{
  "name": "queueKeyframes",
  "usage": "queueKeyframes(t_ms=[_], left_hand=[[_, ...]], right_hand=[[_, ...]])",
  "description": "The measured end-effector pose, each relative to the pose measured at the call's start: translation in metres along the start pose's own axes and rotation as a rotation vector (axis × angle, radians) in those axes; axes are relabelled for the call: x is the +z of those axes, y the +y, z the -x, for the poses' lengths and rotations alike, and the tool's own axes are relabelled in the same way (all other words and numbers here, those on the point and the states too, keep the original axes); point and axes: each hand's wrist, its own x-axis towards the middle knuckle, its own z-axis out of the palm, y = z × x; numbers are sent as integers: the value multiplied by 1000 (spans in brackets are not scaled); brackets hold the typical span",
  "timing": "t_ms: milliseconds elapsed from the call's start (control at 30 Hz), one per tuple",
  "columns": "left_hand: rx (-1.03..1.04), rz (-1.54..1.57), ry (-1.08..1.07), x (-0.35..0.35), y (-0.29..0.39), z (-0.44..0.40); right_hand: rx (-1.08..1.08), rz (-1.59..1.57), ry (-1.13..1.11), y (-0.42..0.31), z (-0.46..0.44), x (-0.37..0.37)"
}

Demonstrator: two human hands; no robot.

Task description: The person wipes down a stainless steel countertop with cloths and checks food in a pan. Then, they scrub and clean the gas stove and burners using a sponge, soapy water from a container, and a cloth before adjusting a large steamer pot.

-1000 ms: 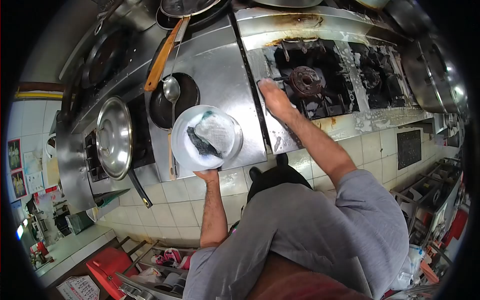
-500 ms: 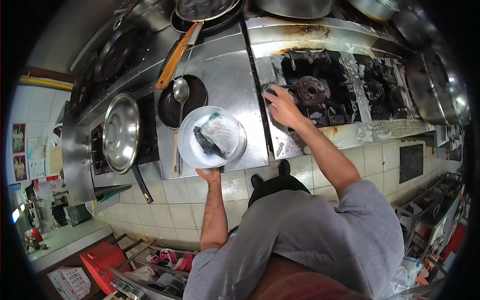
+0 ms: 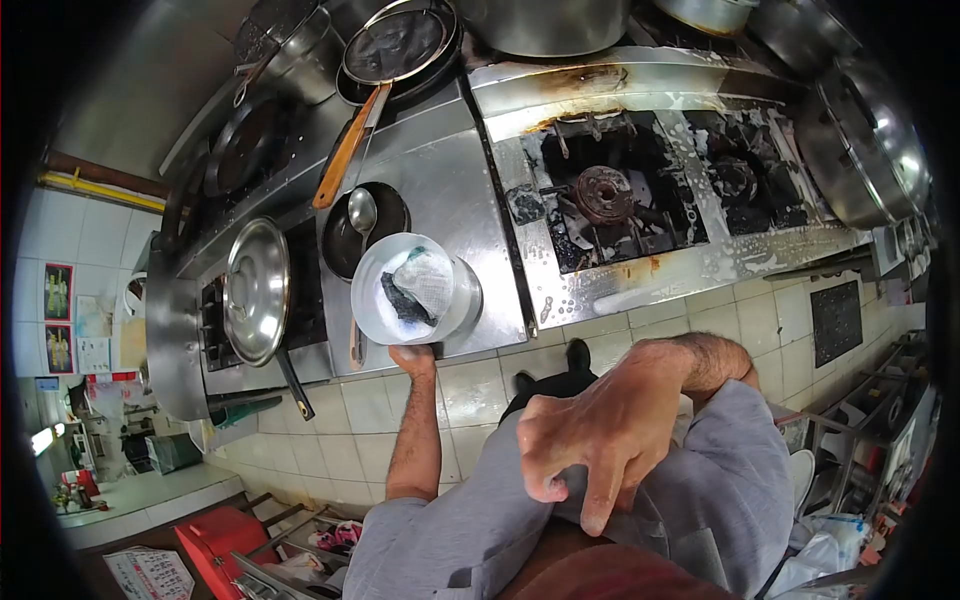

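Observation:
My left hand point(image 3: 412, 360) grips the near lower side of a white plastic tub point(image 3: 466, 305); most of its fingers are hidden under it. Inside the tub lie a pale mesh cloth point(image 3: 428, 282) and a dark scouring pad point(image 3: 403, 298), with whitish suds around them. My right hand point(image 3: 605, 435) is raised close to my chest, fingers apart and partly bent, with nothing visible in it. On the left edge of the soapy gas stove point(image 3: 625, 275) lies a dark, square, pad-like thing point(image 3: 524, 204).
Behind the tub a ladle point(image 3: 362, 212) rests across a dark frying pan point(image 3: 340, 240). A lidded pan point(image 3: 258, 290) stands left, its handle past the counter edge. Wooden-handled pans point(image 3: 345, 150) and a large pot point(image 3: 545, 25) sit at the back. Tiled floor point(image 3: 480, 390) shows below.
My right hand has left the dark pad-like thing at the stove's left edge and come back up toward my chest. My left hand still holds the tub. The view has shifted slightly.

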Motion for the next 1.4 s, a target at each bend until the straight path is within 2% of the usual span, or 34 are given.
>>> queueKeyframes(t_ms=[67, 267, 367, 433, 467, 533, 567, 633, 700, 833, 867, 933, 967, 1000, 1033, 1100, 1133, 1200, 1267, 1300, 1367, 1400], left_hand=[[-79, 42, 16, 2, 7, 0], [90, -156, -53, -3, 13, -5], [19, -101, -41, -1, 15, -4], [8, -102, -44, 0, 14, -6], [-6, -102, -42, -1, 10, -6], [15, -145, -52, -3, 2, -6], [34, -184, -59, -5, -2, -5], [18, -121, -103, -8, 8, -8], [-87, 31, -71, -4, 2, -3], [72, -160, -55, -7, -10, -4], [-6, -204, -129, -7, 0, -9], [35, -156, -100, -1, 3, -9], [89, -105, -51, -2, 5, -10], [202, -222, -64, -2, 10, -12], [196, -217, -79, -3, 1, -9], [170, -307, -88, -17, -40, -8], [253, -410, -114, -21, -52, -11], [233, -391, -124, -18, -26, -13], [150, -368, -165, -12, -15, -13], [154, -379, -135, -8, -14, -12], [65, -4, -63, -8, -23, -8], [163, -105, -61, -13, -32, -8]], right_hand=[[9, -8, -27, -2, -1, 3], [-6, 36, 2, -6, -2, 14], [-38, 55, 59, -5, 3, 22], [-134, 234, 272, -3, 8, 32], [-135, 235, 279, -1, 12, 38], [-305, 761, 1128, 3, 18, 50], [-365, 939, 1368, -1, 17, 46], [-462, 1214, 1724, -10, 6, 37], [-461, 1324, 1875, -14, -2, 36], [-453, 1203, 2022, -16, -10, 36], [-427, 1184, 2057, -17, -15, 33], [-379, 1152, 2120, -21, -21, 30], [-357, 1084, 2028, -23, -11, 44], [-332, 1011, 1940, -25, -1, 59], [-302, 938, 1857, -26, 9, 77], [-184, 806, 1856, -31, 8, 75], [-145, 775, 1854, -32, 7, 72], [-418, 854, 2033, -18, -11, 42], [-584, 879, 2073, -16, -12, 30], [-642, 866, 2032, -16, -10, 30], [-747, 808, 1978, -11, -10, 33], [-764, 790, 1979, -8, -13, 36]])
